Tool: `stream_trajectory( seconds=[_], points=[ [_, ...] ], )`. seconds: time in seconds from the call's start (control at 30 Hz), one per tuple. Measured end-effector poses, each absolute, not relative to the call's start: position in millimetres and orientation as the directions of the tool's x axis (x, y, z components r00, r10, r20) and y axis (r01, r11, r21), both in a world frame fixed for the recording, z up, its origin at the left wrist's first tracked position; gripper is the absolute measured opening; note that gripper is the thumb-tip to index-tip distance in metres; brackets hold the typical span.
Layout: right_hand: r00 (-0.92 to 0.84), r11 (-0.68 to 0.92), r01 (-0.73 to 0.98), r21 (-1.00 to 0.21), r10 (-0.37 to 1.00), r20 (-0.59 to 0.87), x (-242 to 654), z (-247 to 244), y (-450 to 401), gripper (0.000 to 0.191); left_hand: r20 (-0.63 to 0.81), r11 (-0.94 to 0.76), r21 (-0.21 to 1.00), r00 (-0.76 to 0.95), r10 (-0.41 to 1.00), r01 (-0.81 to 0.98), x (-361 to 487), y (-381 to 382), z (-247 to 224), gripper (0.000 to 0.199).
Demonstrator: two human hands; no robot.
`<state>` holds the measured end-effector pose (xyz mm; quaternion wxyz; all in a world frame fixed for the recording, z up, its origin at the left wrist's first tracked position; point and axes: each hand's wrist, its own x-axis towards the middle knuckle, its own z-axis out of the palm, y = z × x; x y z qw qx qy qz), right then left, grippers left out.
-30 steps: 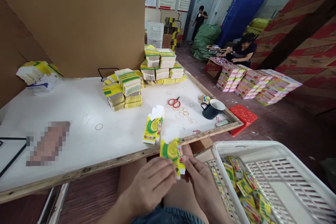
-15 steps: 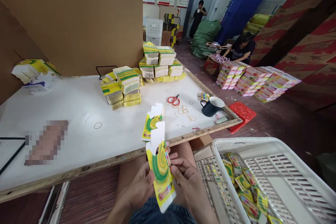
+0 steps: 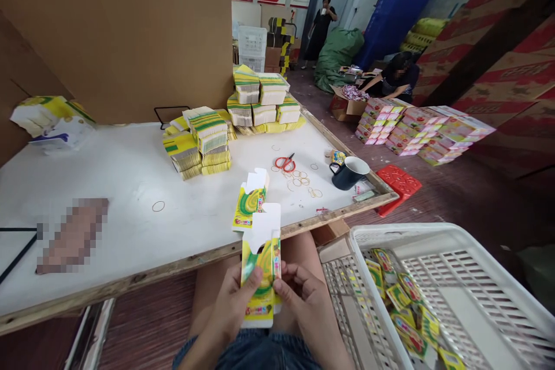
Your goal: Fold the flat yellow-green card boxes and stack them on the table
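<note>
A yellow and green carton (image 3: 262, 260) with raised white flaps is held upright over my lap, below the table's front edge. My left hand (image 3: 234, 295) grips its left side, thumb across the printed front. At its right edge, my right hand (image 3: 303, 295) pinches the side panel between thumb and fingers. Just beyond, similar flat cartons (image 3: 250, 202) lie at the table's edge, their white flaps pointing away. Bundled stacks of such cartons (image 3: 208, 141) stand farther back on the white table (image 3: 121, 185).
Red scissors (image 3: 285, 163), rubber bands (image 3: 299, 179) and a dark mug (image 3: 350, 173) are on the table's right part. A white basket (image 3: 472, 237) at the right holds several small filled packs (image 3: 405, 300). Two people (image 3: 396, 78) are in the background.
The carton has turned more upright and its front now faces me more squarely. My left thumb has moved onto its front. The view has shifted slightly.
</note>
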<state>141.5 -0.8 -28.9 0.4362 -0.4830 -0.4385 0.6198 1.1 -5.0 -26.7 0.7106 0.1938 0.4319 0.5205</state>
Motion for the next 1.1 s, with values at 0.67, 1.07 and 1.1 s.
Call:
stream_trajectory(
  seconds=[0.67,1.07,1.1],
  points=[
    [-0.426,0.335,0.38,-0.862,0.891,0.159,150,-2,13,0.016,-0.488,0.593,0.634,0.339,0.805,-0.497,-6,-22,-45,0.05],
    [-0.211,0.189,0.34,-0.921,0.97,0.121,152,-20,7,0.024,-0.421,0.455,0.761,0.181,0.889,-0.463,5,-4,-42,0.048],
    [-0.243,0.168,0.318,-0.933,0.966,0.091,151,-22,5,0.021,-0.414,0.44,0.776,0.161,0.896,-0.452,5,-4,-43,0.048]
  ],
)
